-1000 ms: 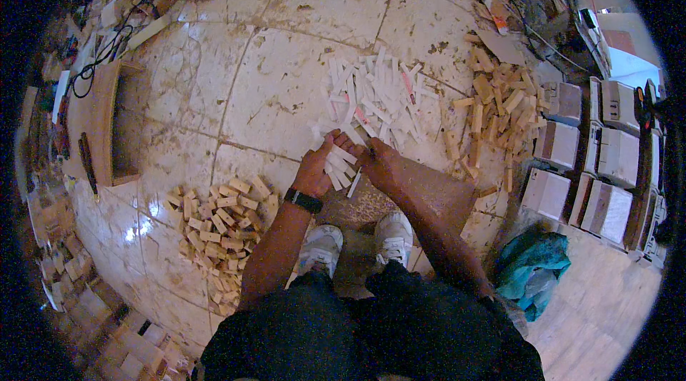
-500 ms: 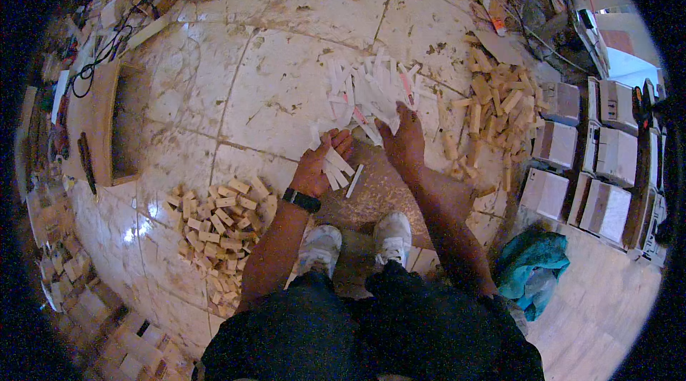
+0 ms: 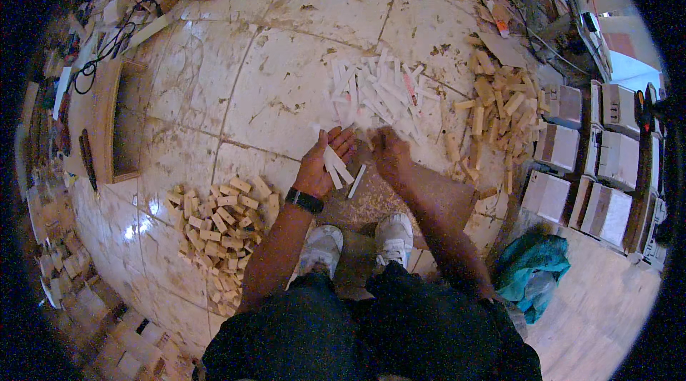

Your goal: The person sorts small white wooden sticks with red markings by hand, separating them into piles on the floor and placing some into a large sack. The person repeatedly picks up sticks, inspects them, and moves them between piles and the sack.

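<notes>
My left hand (image 3: 313,169) is turned palm up, with a few thin white strips (image 3: 336,168) lying across the palm and its thumb over them. Beside them a single white strip (image 3: 356,181) stands out against the brown board (image 3: 443,202). Close to its right, my right hand (image 3: 391,156) has its fingers curled inward at the near edge of a loose heap of white strips (image 3: 379,92). Its fingertips are blurred, and whatever they pinch is hidden. Some strips in the heap carry red marks.
Small wooden blocks (image 3: 221,220) form a pile at the left, and longer wooden pieces (image 3: 500,99) another at the right. An open wooden box (image 3: 107,124) lies far left. Stacked pale boxes (image 3: 547,194) and a teal bag (image 3: 532,274) stand right. My shoes (image 3: 393,238) rest by the board.
My right hand has drawn back from the heap toward my left hand, and its fingers have curled in. The left hand has hardly moved and still holds its strips.
</notes>
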Demonstrator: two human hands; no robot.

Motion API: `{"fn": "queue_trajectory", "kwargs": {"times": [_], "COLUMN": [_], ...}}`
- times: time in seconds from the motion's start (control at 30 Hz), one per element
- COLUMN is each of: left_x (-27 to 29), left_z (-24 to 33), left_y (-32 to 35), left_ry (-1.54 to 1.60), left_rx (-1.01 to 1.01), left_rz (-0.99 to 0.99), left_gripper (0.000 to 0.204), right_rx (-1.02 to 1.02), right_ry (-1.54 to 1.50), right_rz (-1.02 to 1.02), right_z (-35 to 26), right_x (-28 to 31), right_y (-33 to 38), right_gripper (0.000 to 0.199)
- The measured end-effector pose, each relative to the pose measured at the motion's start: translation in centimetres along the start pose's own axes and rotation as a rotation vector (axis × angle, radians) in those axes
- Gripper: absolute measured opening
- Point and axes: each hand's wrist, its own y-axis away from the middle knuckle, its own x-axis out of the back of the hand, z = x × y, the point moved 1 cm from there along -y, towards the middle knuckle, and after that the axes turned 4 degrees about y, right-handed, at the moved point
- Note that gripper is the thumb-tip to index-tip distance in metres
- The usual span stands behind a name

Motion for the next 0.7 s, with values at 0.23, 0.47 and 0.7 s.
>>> {"fn": "queue_trajectory", "kwargs": {"times": [0.23,0.47,0.7], "left_x": [-0.5,0.8,1.3], "left_z": [0.1,-0.1,0.3], "left_y": [0.1,-0.5,-0.8], "left_ry": [0.049,0.05,0.196], "left_rx": [-0.001,0.002,-0.089], "left_rz": [0.032,-0.005,0.05], "left_gripper": [0.052,0.047,0.045], "right_rx": [0.264,0.357,0.085], "right_ry": [0.027,0.083,0.045], "right_rz": [0.242,-0.059,-0.077], "right_z": [-1.0,-4.7,-1.5], "right_x": [1.3,0.5,1.4], "right_y": [0.9,4.7,2.8], "right_gripper": [0.035,0.026,0.026]}}
